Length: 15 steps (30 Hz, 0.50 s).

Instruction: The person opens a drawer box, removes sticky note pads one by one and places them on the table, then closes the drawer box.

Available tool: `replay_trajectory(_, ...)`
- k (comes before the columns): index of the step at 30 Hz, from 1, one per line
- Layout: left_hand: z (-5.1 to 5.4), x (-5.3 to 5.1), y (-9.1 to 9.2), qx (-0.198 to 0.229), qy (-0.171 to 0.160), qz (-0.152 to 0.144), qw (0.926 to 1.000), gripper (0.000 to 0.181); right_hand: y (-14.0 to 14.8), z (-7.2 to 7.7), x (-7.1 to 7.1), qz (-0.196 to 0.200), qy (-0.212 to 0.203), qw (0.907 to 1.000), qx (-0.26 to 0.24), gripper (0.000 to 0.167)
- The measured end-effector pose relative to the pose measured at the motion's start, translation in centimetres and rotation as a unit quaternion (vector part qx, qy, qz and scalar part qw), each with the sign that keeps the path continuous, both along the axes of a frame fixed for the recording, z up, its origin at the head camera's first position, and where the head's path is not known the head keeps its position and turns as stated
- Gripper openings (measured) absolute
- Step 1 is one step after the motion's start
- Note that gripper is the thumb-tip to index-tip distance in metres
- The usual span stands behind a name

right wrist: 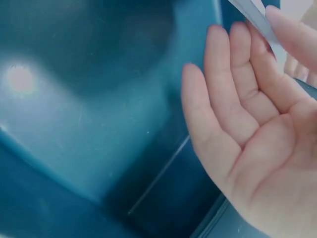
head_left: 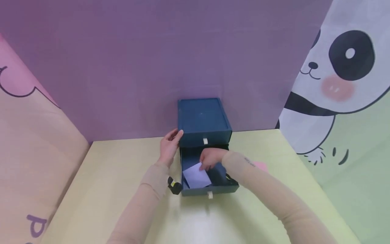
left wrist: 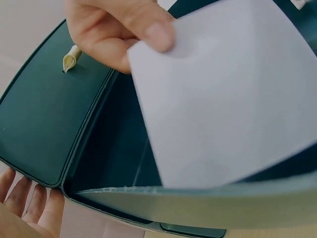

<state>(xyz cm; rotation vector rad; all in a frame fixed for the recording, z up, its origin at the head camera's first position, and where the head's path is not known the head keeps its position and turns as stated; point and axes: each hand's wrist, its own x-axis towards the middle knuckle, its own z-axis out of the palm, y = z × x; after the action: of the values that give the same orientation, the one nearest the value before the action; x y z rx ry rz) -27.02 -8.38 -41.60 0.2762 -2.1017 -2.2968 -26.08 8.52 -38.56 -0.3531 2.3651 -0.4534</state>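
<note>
Grasping a corner of a pale sheet of paper [head_left: 196, 177] between thumb and fingers, the right hand [head_left: 212, 157] held it askew over the left part of the pulled-out lower drawer [head_left: 195, 192]. Something pink [head_left: 261, 165] lay on the table [head_left: 122, 189] beyond the right sleeve [head_left: 246, 169]. Farther back, the left hand [head_left: 169, 145], fingers extended, touched the blue box [head_left: 202, 115]'s left side. Behind rose a purple wall [head_left: 195, 51].

Plain purple back wall [head_left: 195, 51], panda-printed right wall [head_left: 350, 108], pale yellow tabletop [head_left: 122, 173]
</note>
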Motion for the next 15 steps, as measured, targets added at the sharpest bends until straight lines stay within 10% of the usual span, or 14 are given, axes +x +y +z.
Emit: replay_trajectory(15,-0.5,-0.1,0.5,0.002,0.012,0.012,0.9998,0.052,3.6,1.9,0.3,-0.104,-0.003,0.9875,-0.118,0.018)
